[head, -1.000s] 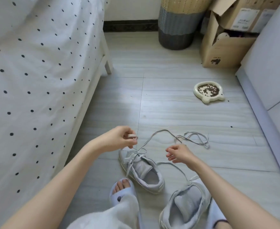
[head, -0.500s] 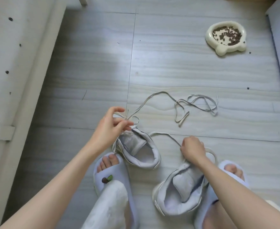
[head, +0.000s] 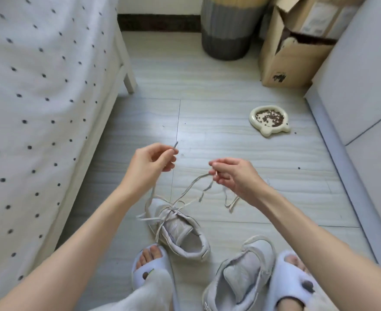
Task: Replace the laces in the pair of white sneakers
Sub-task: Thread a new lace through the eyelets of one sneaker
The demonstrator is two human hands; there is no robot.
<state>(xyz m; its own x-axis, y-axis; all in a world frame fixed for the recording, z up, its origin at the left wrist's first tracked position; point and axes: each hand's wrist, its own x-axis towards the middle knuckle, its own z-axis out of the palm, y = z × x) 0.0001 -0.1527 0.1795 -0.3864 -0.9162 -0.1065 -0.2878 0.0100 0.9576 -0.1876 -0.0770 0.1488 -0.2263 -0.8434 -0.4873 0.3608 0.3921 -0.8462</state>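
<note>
Left hand [head: 148, 163]: raised above the floor [head: 218, 90], fingers [head: 170, 159] pinched on one end of the lace [head: 193, 187]; tip pokes up past the fingertips.
Right hand [head: 234, 173]: raised at similar height, apart from the left; fingers [head: 216, 163] pinched on the other end of the lace.
Lace: pale, flat; both ends run down from the hands to the front eyelets of the left sneaker [head: 178, 230]; lower rows loosely crossed, slack loops beside the toe.
Second lace [head: 230, 204]: loose strand hanging or lying below the right hand; cannot tell whether held.
Left sneaker: on the floor, upright, toe pointing away, tongue exposed, just ahead of the left slipper [head: 152, 269].
Right sneaker [head: 241, 274]: on the floor, just beside the right slipper [head: 295, 283], tongue pulled open, no lace visible in the eyelets.
Feet: bare toes in pale open-toe slippers, one each side of the sneakers.
Bed [head: 39, 97]: left side, white cover with dark dots.
Pet bowl [head: 269, 118]: cream, holding brown kibble, well apart from the sneakers, near the grey furniture [head: 364, 86] on the right.
Back wall: basket [head: 226, 30] and open cardboard box [head: 293, 55].
</note>
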